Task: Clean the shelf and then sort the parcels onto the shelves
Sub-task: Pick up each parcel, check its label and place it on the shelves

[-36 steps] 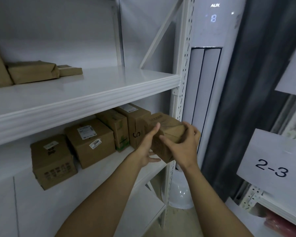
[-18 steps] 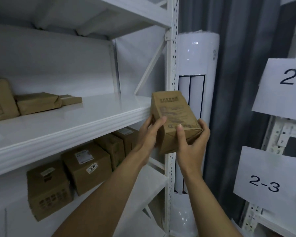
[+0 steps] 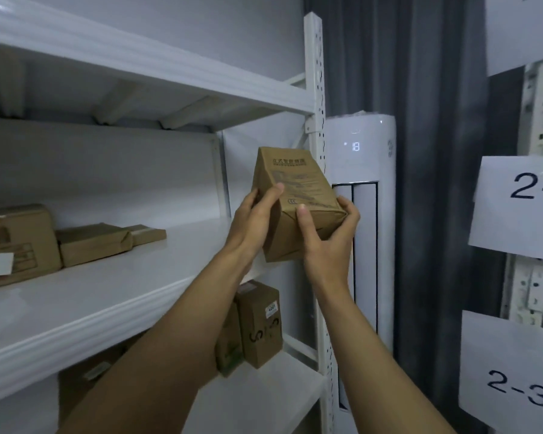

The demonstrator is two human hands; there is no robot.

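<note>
A brown cardboard parcel (image 3: 298, 189) with dark printed text is held up in front of the white shelf post (image 3: 316, 89), just above the front right corner of the middle shelf (image 3: 113, 296). My left hand (image 3: 254, 220) grips its left side, thumb on the front face. My right hand (image 3: 329, 236) cups its lower right corner from beneath, thumb on the front. Several brown parcels (image 3: 91, 244) lie at the back left of the middle shelf. Two upright boxes (image 3: 259, 322) stand on the lower shelf (image 3: 264, 399) beneath my left forearm.
A white tower air conditioner (image 3: 362, 170) showing 18 stands right of the rack, with a dark curtain (image 3: 436, 151) behind it. Paper labels, one reading 2-3 (image 3: 514, 389), hang on a second rack at the right. An upper shelf (image 3: 138, 61) spans overhead.
Both hands have lifted the parcel from the lower shelf's level up to the middle shelf's height and turned it upright. The view has tilted upward with it.
</note>
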